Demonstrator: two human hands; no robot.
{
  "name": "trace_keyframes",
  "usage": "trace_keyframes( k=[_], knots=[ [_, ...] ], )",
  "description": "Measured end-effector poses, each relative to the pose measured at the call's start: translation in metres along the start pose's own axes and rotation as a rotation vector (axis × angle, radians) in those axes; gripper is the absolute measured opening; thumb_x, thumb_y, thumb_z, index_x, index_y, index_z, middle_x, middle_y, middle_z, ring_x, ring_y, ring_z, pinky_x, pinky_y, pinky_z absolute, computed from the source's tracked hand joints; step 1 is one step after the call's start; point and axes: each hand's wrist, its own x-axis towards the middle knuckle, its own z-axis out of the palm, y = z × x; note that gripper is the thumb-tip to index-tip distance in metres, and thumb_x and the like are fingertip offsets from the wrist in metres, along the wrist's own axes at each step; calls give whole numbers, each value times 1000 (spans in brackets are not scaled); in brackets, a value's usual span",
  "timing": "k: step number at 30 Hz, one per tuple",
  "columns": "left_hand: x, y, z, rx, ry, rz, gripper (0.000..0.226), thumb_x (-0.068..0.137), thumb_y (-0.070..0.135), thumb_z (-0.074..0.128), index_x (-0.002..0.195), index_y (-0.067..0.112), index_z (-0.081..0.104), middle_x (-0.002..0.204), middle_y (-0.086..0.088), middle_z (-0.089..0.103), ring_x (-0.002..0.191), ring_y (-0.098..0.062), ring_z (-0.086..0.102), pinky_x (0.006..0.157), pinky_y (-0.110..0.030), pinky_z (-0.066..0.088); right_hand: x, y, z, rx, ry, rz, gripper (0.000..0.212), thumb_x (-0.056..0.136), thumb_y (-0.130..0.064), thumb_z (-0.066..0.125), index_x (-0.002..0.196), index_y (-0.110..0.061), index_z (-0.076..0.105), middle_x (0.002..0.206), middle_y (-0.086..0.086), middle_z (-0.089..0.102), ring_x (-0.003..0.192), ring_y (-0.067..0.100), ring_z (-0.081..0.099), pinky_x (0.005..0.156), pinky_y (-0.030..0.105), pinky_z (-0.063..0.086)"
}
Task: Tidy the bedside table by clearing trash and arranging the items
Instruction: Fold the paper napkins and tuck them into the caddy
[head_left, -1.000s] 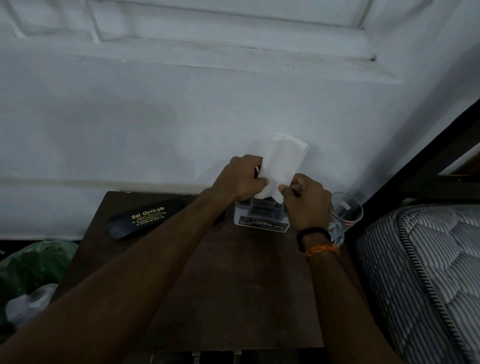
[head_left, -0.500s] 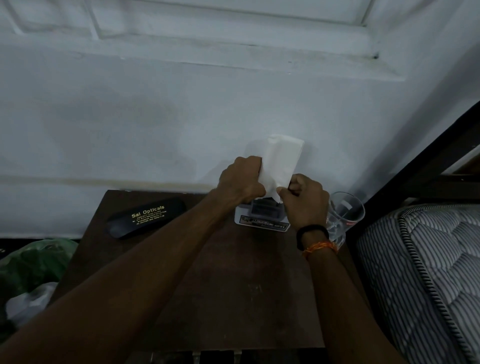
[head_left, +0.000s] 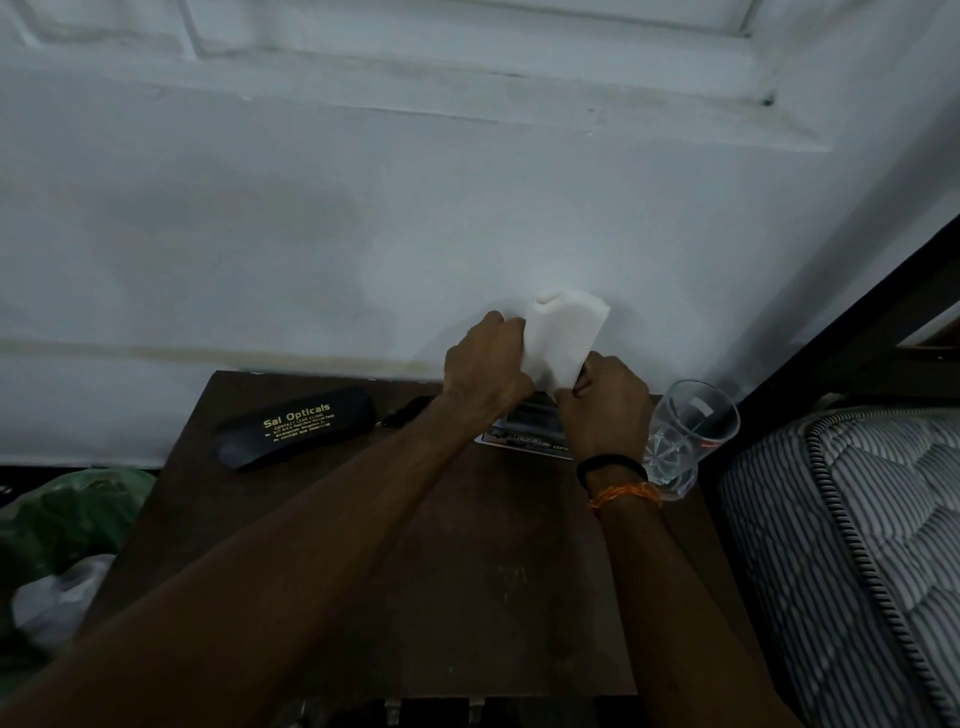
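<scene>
Both arms stretched forward over the tabletop (head_left: 415, 597), meeting near its far edge by the wall (head_left: 363, 234). Left hand (head_left: 485, 366) curled, knuckles up, gripping the left side of a white tissue (head_left: 563, 338). Right hand (head_left: 605, 405) also curled, pinching the tissue's lower right corner between thumb and fingers; black band (head_left: 610, 464) and orange thread (head_left: 626, 493) around that wrist. Hands close together, each clamped on the tissue, not touching each other as far as can be seen.

Tissue held upright between and above the two hands, folded or bunched at the top, its lower end down at a small white box (head_left: 530, 431) that sits flat on the tabletop just beneath the hands. Box partly hidden by the right hand; contents of its dark opening too dim to tell.

Clear drinking glass (head_left: 685, 436) upright just right of the right wrist, at the tabletop's right edge. Black spectacle case (head_left: 298, 434) lettered "Sal Opticals" lying well to the left, closed. Striped mattress (head_left: 857, 545) at right; green bag (head_left: 67, 514) and a whitish bag (head_left: 57, 603) down at left, beside the tabletop.
</scene>
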Motion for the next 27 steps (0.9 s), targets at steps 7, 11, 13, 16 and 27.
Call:
trace_keyframes(
  k=[7,11,13,16,27],
  knots=[
    [4,4,-2,33,-50,-10,48,73,32,76,113,11,61,113,-11,55,103,-30,58,82,-44,54,7,0,-6,151,63,61,22,77,-28,70,69,-13,57,71,4,59,67,17,51,54,24,27],
    [6,4,-6,29,-96,-11,48,69,33,80,107,9,65,111,-12,56,100,-29,59,77,-42,54,6,2,-9,103,59,34,18,82,-23,69,74,-7,64,76,10,67,71,24,58,62,27,37],
    [7,2,-8,-6,-126,9,42,61,38,79,91,11,68,97,-8,60,89,-27,62,67,-38,53,6,5,-7,87,40,33,15,80,-20,70,80,-5,68,80,13,70,77,29,63,66,30,43],
    [9,-3,-11,-88,-87,22,35,57,36,76,78,11,65,80,-3,61,77,-24,61,63,-36,54,5,5,-8,97,34,35,16,79,-19,73,82,-3,70,82,15,71,80,31,65,69,33,49],
    [11,-3,-9,-111,-111,-29,44,59,31,75,97,10,69,94,-7,72,80,-24,67,71,-42,60,5,4,-12,83,-2,-4,12,80,-16,71,83,-5,68,86,13,72,82,30,66,66,26,42]
  ],
)
